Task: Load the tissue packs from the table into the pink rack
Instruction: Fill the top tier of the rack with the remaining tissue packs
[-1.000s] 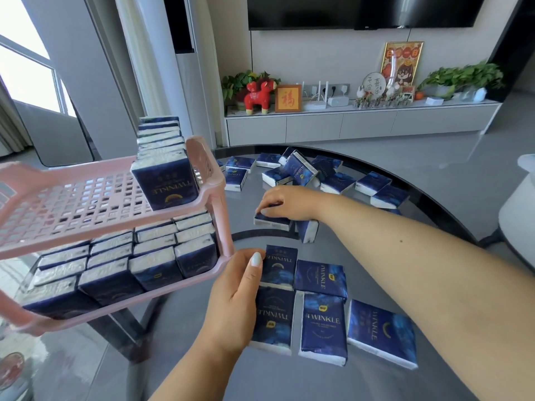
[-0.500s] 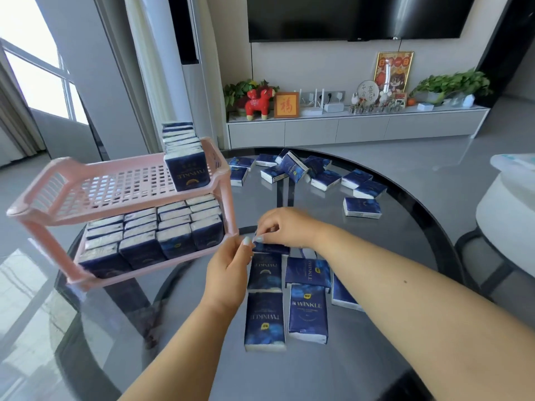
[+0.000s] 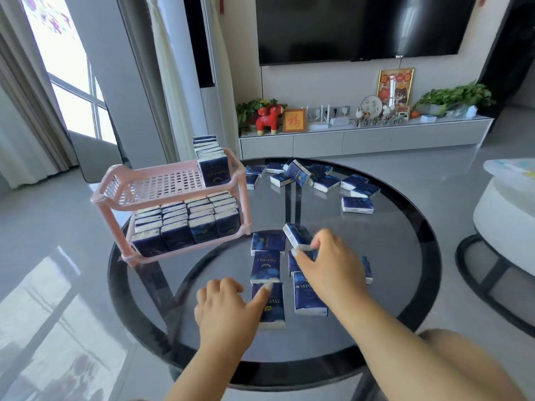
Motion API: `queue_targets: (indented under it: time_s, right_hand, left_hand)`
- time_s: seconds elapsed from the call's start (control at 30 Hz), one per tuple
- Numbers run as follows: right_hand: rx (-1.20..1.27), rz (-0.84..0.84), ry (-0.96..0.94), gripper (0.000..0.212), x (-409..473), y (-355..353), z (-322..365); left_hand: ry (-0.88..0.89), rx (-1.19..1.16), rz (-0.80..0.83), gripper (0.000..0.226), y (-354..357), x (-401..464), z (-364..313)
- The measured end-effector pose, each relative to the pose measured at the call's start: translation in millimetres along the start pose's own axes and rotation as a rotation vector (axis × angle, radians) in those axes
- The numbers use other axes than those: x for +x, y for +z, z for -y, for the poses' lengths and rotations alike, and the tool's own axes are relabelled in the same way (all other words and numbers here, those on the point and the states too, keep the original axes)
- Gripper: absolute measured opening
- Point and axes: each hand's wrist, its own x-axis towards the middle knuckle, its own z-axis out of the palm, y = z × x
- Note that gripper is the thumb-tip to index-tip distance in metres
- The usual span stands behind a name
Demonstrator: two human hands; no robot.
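A two-tier pink rack (image 3: 139, 198) stands on the left of the round glass table (image 3: 405, 256). Its lower tier is packed with dark blue tissue packs (image 3: 188, 224); one row of packs (image 3: 211, 163) stands at the right end of the upper tier. My right hand (image 3: 327, 264) pinches a tilted tissue pack (image 3: 296, 234) lifted just above the table. My left hand (image 3: 228, 311) rests with its thumb on a flat pack (image 3: 272, 308). Several flat packs (image 3: 266, 256) lie around both hands. More packs (image 3: 318, 178) are scattered at the table's far side.
A white round seat (image 3: 506, 215) stands to the right of the table. A TV cabinet (image 3: 364, 140) with ornaments and plants runs along the far wall under a television. Grey tiled floor surrounds the table.
The view has pulled back and up. My right hand has lifted one pack off the table and tilted it. My left hand has slid down onto the nearest flat pack.
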Motion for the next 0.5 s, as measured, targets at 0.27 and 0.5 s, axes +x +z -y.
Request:
queue_targets:
  time_s: [0.27, 0.5]
  right_hand:
    - [-0.01, 0.18, 0.252, 0.08, -44, 20, -13]
    - [0.193, 0.073, 0.181, 0.041, -60, 19, -20]
  left_hand:
    - [0.007, -0.033, 0.077, 0.054, 4, -20, -14]
    - [0.029, -0.574, -0.049, 0.028, -4, -35, 8]
